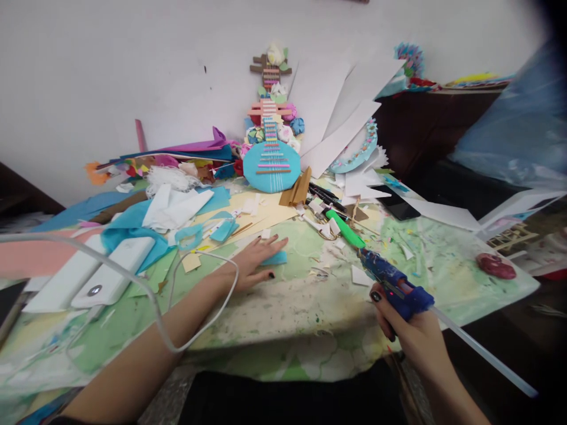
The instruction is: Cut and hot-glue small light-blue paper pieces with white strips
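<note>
Blue plastic, scuffed and smeared, formed the glue gun (384,273), which the right hand (410,324) held at the near edge of the counter (283,307), a translucent glue stick (485,352) jutting from its rear. Good work here seemed to ask for a steady wrist, a nozzle well clear of skin, and light, flat pressure on the small blue strip (276,258) lest it skid. That strip lay on the counter, partly under the left hand (250,262), which rested palm down with its fingers spread, clasping nothing. The right fingers were wrapped around the gun's handle, its nozzle pointing away from the body, near a bright green object (345,229). The left forearm (133,360) reached in diagonally, and a white cable (177,350) looped across it, which called for care against snagging.
</note>
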The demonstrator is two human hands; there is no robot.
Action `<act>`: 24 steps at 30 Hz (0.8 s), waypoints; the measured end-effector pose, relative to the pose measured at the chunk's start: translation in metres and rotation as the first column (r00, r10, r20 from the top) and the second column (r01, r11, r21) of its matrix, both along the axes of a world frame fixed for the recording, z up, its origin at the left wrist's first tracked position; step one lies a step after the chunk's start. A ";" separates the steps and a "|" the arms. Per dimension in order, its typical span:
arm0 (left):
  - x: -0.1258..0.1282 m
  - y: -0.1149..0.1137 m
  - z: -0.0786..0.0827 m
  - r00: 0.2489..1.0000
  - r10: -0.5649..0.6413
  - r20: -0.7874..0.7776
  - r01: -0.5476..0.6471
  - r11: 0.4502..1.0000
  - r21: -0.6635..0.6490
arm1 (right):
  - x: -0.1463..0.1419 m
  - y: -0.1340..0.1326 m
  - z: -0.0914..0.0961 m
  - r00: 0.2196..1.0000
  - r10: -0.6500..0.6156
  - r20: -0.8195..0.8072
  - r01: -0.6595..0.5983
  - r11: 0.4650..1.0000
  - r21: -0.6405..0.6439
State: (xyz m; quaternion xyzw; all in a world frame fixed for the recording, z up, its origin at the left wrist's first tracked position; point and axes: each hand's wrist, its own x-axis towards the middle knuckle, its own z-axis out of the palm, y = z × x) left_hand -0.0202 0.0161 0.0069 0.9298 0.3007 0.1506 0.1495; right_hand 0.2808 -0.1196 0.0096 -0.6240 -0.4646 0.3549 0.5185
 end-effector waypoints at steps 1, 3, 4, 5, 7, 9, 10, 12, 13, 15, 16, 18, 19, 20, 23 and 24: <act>0.000 0.001 -0.001 0.997 0.043 0.067 -0.043 0.999 -0.002 | -0.001 0.000 0.001 1.000 -0.005 0.000 0.005 1.000 -0.007; 0.002 0.001 -0.004 0.980 0.129 0.153 -0.136 0.990 0.034 | -0.003 0.000 0.002 1.000 0.000 -0.008 0.000 1.000 -0.011; 0.003 0.001 -0.006 0.974 0.152 0.169 -0.165 0.984 0.065 | -0.004 0.000 0.002 1.000 0.009 -0.015 -0.009 1.000 -0.010; 0.005 0.002 -0.008 0.974 0.152 0.171 -0.170 0.981 0.095 | -0.005 0.000 0.003 1.000 0.017 -0.024 -0.017 1.000 -0.008; 0.007 0.002 -0.011 0.981 0.110 0.160 -0.131 0.982 0.133 | -0.008 0.001 0.004 0.999 0.025 -0.044 -0.025 1.000 -0.009; 0.009 0.003 -0.012 0.984 0.083 0.158 -0.107 0.984 0.144 | -0.012 0.002 0.005 0.998 0.035 -0.059 -0.036 0.999 -0.010; 0.010 0.004 -0.012 0.981 0.096 0.167 -0.121 0.981 0.150 | -0.015 0.004 0.006 0.997 0.050 -0.066 -0.051 0.999 -0.008; 0.012 0.005 -0.011 0.963 0.170 0.208 -0.202 0.968 0.146 | -0.021 0.007 0.005 0.992 0.090 -0.083 -0.091 0.996 -0.001; 0.013 0.005 -0.010 0.946 0.218 0.239 -0.253 0.959 0.126 | -0.025 0.009 0.005 0.991 0.108 -0.085 -0.108 0.994 -0.002; 0.016 0.004 -0.009 0.907 0.303 0.292 -0.330 0.943 0.049 | -0.033 0.013 0.003 0.989 0.132 -0.066 -0.134 0.991 -0.019; 0.017 0.004 -0.009 0.895 0.325 0.304 -0.345 0.939 0.010 | -0.038 0.016 0.002 0.988 0.148 -0.047 -0.150 0.988 -0.032; 0.019 0.003 -0.009 0.889 0.340 0.307 -0.343 0.938 -0.044 | -0.046 0.022 0.000 0.979 0.203 -0.002 -0.203 0.978 -0.057; 0.020 0.003 -0.008 0.891 0.339 0.302 -0.338 0.940 -0.058 | -0.050 0.025 -0.001 0.971 0.239 0.014 -0.237 0.969 -0.071; 0.021 0.002 -0.008 0.892 0.340 0.298 -0.336 0.940 -0.066 | -0.054 0.028 -0.001 0.962 0.271 0.023 -0.268 0.959 -0.089; 0.023 0.001 -0.008 0.886 0.356 0.297 -0.347 0.934 -0.083 | -0.064 0.036 0.000 0.940 0.337 0.042 -0.329 0.934 -0.137; 0.024 0.000 -0.007 0.880 0.363 0.305 -0.354 0.931 -0.088 | -0.067 0.038 0.000 0.936 0.348 0.060 -0.336 0.930 -0.146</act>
